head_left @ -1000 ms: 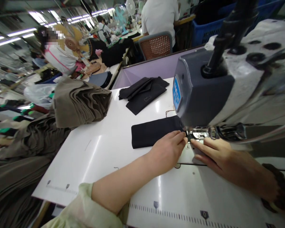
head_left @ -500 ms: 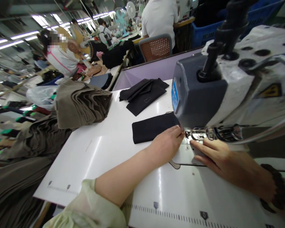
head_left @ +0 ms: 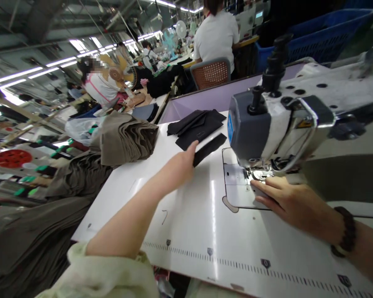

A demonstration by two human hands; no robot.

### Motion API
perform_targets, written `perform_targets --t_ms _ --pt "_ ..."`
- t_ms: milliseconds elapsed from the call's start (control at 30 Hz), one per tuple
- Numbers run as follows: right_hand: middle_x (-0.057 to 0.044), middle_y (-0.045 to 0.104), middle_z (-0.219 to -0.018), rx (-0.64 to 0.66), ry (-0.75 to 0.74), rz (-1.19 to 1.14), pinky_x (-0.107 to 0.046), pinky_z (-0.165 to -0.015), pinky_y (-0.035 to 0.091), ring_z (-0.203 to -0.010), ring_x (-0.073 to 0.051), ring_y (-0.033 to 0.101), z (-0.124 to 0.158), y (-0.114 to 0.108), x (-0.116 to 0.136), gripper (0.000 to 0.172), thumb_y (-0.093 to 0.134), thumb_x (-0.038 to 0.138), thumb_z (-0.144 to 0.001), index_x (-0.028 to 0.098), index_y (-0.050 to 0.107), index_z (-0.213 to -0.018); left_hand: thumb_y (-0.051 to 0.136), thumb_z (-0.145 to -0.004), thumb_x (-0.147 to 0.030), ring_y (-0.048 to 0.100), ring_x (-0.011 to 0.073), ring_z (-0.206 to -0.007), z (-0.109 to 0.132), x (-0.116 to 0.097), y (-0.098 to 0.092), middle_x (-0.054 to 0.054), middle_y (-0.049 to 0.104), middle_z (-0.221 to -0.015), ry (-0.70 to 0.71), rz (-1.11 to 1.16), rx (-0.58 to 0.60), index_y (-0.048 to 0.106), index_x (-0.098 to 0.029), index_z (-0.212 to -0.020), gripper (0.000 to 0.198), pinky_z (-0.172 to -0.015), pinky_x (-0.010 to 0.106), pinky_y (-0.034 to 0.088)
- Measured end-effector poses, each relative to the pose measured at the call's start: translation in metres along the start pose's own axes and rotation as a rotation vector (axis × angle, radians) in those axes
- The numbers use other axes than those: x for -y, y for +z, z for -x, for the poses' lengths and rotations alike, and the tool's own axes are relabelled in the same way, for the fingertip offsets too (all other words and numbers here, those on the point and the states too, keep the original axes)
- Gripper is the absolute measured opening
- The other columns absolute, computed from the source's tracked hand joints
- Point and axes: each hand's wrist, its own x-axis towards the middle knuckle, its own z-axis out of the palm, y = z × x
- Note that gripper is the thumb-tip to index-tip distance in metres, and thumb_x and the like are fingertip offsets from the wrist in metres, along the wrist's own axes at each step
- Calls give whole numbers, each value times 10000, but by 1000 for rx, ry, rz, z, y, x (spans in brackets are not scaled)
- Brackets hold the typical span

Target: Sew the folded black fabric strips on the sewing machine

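My left hand (head_left: 180,167) is closed on one end of a dark folded fabric piece (head_left: 210,148), held tilted just in front of a small pile of black fabric pieces (head_left: 186,140). My right hand (head_left: 287,200) lies with fingers stretched out on the metal plate (head_left: 236,194) of the sewing machine (head_left: 250,124). Its fingertips are close to the presser foot (head_left: 258,175). I see no fabric under that hand.
A thick stack of brown fabric (head_left: 121,138) stands at the table's left edge, with more brown cloth (head_left: 43,236) hanging beside it. A loose thread (head_left: 164,217) lies on the white table (head_left: 186,223). Beyond a purple partition (head_left: 182,108), a person in white (head_left: 216,39) sits on a chair (head_left: 211,73).
My left hand has drawn the black fabric piece away from the needle area, leftward and towards the pile, lifting it. My right hand stays by the presser foot. The view has shifted slightly.
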Motion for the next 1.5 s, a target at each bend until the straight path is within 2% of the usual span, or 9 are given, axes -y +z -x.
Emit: perform_targets --t_ms 67,167,267,367,467,533,733,933,1500 --pt "-51 619 -834 13 -5 -19 -299 -577 440 -662 -175 584 0 -1 0 325 353 355 -933 164 566 -1087 405 -643 26 611 246 -957 9 11 -9 105 640 -1027 75 479 5 328 -129 -1358 735 -856 399 480" --pt "-51 616 -815 -1 -31 -41 -302 -579 434 -640 -168 574 0 -3 -1 321 361 333 -933 146 579 -1077 409 -654 -24 633 229 -896 21 16 12 114 632 -1034 104 940 101 305 -120 -1355 715 -799 398 511" --pt "-39 602 -770 -28 -70 -113 -281 -583 422 -635 -148 555 1 -7 1 304 355 293 -940 148 607 -1031 451 -745 -85 579 279 -1025 34 14 50 196 525 -1215 46 667 -92 320 -101 -1341 611 -832 472 494" --pt "-30 577 -717 -46 -152 -184 -262 -597 408 -651 -138 538 4 -12 5 306 353 275 -945 158 635 -973 454 -826 -101 481 293 -1155 48 3 74 192 464 -1292 253 137 -302 457 -91 -1245 419 -935 491 437" --pt "-26 559 -691 -26 -260 -219 -270 -591 390 -634 -139 514 6 -16 14 316 351 279 -948 157 642 -941 475 -881 -183 545 244 -1056 56 -15 83 125 567 -1176 605 -113 -241 566 -97 -1113 264 -915 397 480" --pt "-27 550 -679 -17 -309 -219 -283 -584 374 -615 -143 496 6 -17 20 340 327 273 -953 153 643 -915 499 -884 -248 561 228 -1021 53 -26 89 118 595 -1123 721 -174 -226 586 -72 -1077 275 -917 353 486" --pt "-22 523 -635 -75 -294 -169 -286 -578 344 -592 -138 457 3 -15 20 345 330 222 -952 138 647 -844 498 -887 -286 533 215 -1067 21 -36 101 113 591 -1126 751 -157 -240 584 -35 -1070 322 -981 304 439" --pt "-25 519 -651 -75 -245 -86 -293 -563 343 -590 -141 478 1 -8 7 262 386 202 -931 111 630 -897 528 -868 -308 518 246 -1083 -3 -37 96 144 568 -1128 747 -85 -194 569 -11 -1062 357 -981 325 434" --pt "-35 565 -687 -65 -182 -61 -273 -589 427 -602 -135 546 -3 -9 8 299 343 235 -945 122 620 -937 515 -873 -306 523 246 -1076 -11 -33 97 140 569 -1113 747 -34 -223 565 -21 -1065 347 -975 329 445"
